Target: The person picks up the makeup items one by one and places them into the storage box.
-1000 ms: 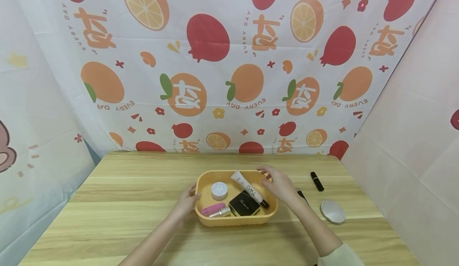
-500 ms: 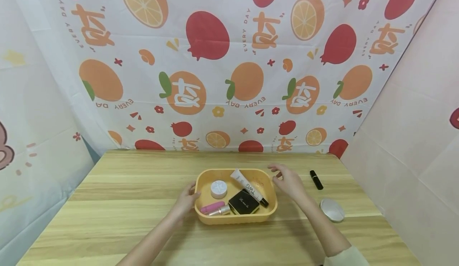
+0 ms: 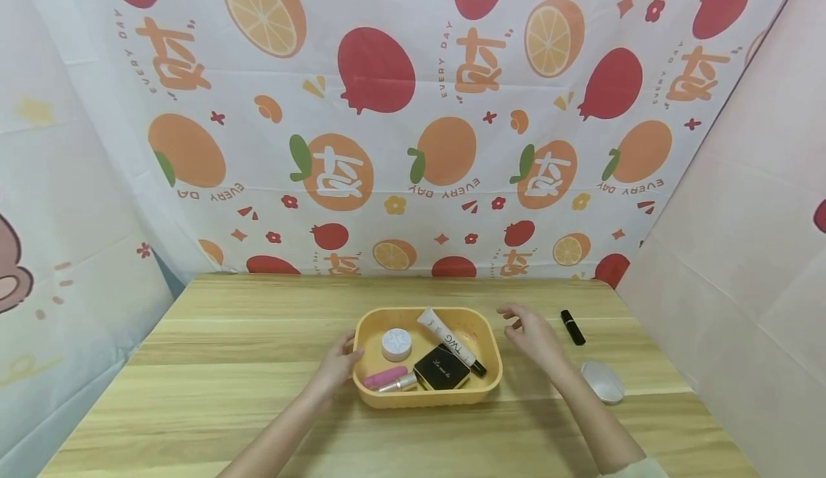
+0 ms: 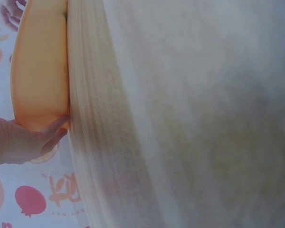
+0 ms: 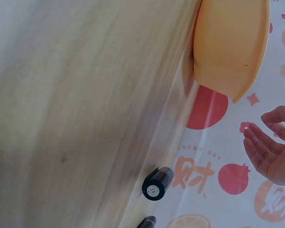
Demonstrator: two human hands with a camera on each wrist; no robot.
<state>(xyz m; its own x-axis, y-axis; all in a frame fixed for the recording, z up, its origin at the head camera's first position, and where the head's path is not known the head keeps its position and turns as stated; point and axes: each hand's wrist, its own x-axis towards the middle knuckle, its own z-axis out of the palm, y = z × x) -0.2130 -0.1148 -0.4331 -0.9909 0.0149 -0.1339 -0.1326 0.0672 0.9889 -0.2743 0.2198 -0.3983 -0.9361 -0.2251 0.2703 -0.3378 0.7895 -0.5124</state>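
Observation:
A yellow plastic bin (image 3: 439,398) stands on the wooden table. My left hand (image 3: 337,367) grips its left end, thumb over the rim and fingers against the outer wall, as the left wrist view shows too. To the right of the bin, my right hand (image 3: 532,335) is raised with loosely bent fingers and holds nothing. Inside the bin lie a white squeeze tube (image 3: 445,333) with a black cap, a black square compact (image 3: 442,368), a round white jar (image 3: 396,345), a pink tube (image 3: 386,376) and a silver lipstick-like tube (image 3: 399,383).
On the right of the table lie a black lipstick-like tube (image 3: 573,327) and a round silver compact (image 3: 602,382), partly behind my right forearm. The right wrist view shows another black capped tube (image 5: 156,184) near that hand. A fruit-print curtain (image 3: 445,148) hangs behind the table.
My right hand has moved away from the bin's right rim, out to the right. Its forearm now covers part of the silver compact. My left hand stays on the bin.

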